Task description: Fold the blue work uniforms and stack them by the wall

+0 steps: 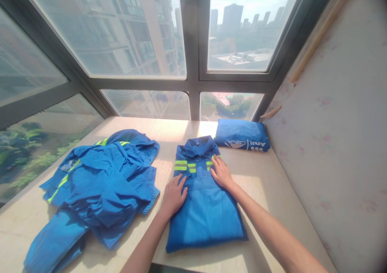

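We had both hands on the folded shirt (208,212), which lay front side up near the middle of the pale table (266,196). Its collar (193,147) pointed toward the window frame (192,55), and its wide folded end was nearest us. Our left hand (174,194) rested along the shirt's left side, its thumb held away from the loosely bent fingers. Our right hand (223,173) lay farther up on the right side, below the collar, with its fingers a little apart on the cloth. The two hands were apart from each other, and we saw neither of them clamped on the fabric. Yellow-green and grey stripes (180,165) crossed the sleeve and chest.

To our left, clear of the shirt, a crumpled pile of blue clothes (102,188) with similar bright bands spread over the table. Just beside the collar, on the right and toward the glass, sat a folded blue bundle (238,132), its white lettering upside down to us. A wall (341,116) with faint pink flowers rose on the right, and tall buildings (232,17) stood outside.
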Demonstrator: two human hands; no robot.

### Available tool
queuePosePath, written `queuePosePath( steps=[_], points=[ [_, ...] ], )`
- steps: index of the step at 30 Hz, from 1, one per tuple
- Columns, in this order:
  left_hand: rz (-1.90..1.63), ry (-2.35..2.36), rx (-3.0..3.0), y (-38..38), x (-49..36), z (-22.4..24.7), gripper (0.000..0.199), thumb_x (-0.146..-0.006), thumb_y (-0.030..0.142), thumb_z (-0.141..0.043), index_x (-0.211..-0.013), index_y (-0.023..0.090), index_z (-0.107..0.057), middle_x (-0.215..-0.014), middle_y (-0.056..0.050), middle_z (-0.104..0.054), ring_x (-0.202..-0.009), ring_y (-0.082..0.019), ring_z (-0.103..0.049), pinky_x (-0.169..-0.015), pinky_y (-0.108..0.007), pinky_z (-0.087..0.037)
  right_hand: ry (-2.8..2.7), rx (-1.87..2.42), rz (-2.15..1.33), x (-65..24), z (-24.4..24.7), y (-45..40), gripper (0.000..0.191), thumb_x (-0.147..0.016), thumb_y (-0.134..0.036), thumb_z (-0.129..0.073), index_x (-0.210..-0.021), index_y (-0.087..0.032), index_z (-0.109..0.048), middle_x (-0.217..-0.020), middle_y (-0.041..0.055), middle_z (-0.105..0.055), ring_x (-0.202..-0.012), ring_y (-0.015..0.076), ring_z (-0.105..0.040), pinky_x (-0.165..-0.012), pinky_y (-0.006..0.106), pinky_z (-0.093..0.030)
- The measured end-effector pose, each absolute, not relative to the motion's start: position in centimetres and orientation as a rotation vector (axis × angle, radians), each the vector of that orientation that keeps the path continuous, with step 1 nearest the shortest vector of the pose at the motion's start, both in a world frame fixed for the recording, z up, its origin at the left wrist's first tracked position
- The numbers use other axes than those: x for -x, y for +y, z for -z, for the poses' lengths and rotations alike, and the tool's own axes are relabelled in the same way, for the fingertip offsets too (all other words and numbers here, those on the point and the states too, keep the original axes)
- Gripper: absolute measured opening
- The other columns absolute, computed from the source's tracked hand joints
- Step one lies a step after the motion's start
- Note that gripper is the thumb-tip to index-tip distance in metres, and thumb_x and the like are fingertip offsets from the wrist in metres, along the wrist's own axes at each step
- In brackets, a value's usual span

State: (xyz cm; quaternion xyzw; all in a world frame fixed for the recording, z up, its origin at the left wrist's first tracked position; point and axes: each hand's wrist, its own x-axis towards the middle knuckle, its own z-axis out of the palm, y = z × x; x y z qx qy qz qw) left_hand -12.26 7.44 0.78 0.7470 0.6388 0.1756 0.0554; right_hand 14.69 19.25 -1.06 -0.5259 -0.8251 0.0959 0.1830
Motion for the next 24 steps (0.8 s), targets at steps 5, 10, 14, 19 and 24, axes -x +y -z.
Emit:
queuePosePath(
  steps=[5, 10, 14, 19, 24],
  points=[
    [-0.566, 1.885, -2.267, 3.7, 11.6, -0.3, 0.049, -0.095, 0.037, -0.051, -0.143, 0.026, -0.056, -0.146, -0.011, -0.055, -0.131, -0.032, -0.053, -0.106, -0.052, -0.047, -2.349, 1.312, -0.347, -18.1, 2.3, 14.9, 0.056, -0.098, -0.035, -0.047, -0.151, -0.016, -0.043, -0.157, 0.0151, -0.041, -0.148, 0.0276, -0.035, -0.116, 0.05, -0.038],
    [-0.7, 1.697, -2.292, 1.9, 13.4, -1.3, 0.054, -0.095, 0.034, -0.052, -0.148, 0.025, -0.05, -0.153, -0.012, -0.048, -0.137, -0.032, -0.05, -0.111, -0.051, -0.046, -2.252, 1.179, -0.255, -21.7, 2.1, 12.0, 0.044, -0.1, -0.018, -0.037, -0.137, -0.018, -0.059, -0.148, 0.0148, -0.053, -0.14, 0.0251, -0.048, -0.113, 0.05, -0.044],
    [-0.652, 1.468, -2.489, 1.0, 16.6, -1.8, 0.054, -0.096, 0.014, -0.039, -0.143, 0.033, -0.055, -0.15, -0.006, -0.053, -0.138, -0.026, -0.051, -0.109, -0.046, -0.049, -2.534, 0.859, -0.26, -26.1, 1.7, 8.8, 0.046, -0.1, -0.014, -0.038, -0.14, -0.025, -0.058, -0.149, 0.0091, -0.054, -0.145, 0.0232, -0.042, -0.115, 0.048, -0.042],
    [-0.348, 1.262, -2.733, 1.6, 18.1, -2.0, 0.069, -0.091, 0.002, -0.035, -0.151, 0.034, -0.043, -0.151, -0.004, -0.053, -0.14, -0.023, -0.049, -0.105, -0.041, -0.052, -2.835, 0.615, -0.29, -28.1, -0.3, 7.1, 0.062, -0.096, -0.013, -0.047, -0.156, -0.024, -0.036, -0.158, 0.0093, -0.04, -0.151, 0.0251, -0.029, -0.12, 0.051, -0.034],
    [-0.359, 1.163, -2.831, 3.8, 18.1, -2.4, 0.057, -0.096, 0.006, -0.037, -0.145, 0.031, -0.052, -0.144, -0.007, -0.059, -0.134, -0.022, -0.055, -0.106, -0.039, -0.051, -2.892, 0.556, -0.39, -26.9, -2.2, 8.8, 0.069, -0.092, -0.022, -0.056, -0.158, -0.022, -0.033, -0.158, 0.0118, -0.04, -0.15, 0.0274, -0.031, -0.122, 0.054, -0.027]
  ],
)
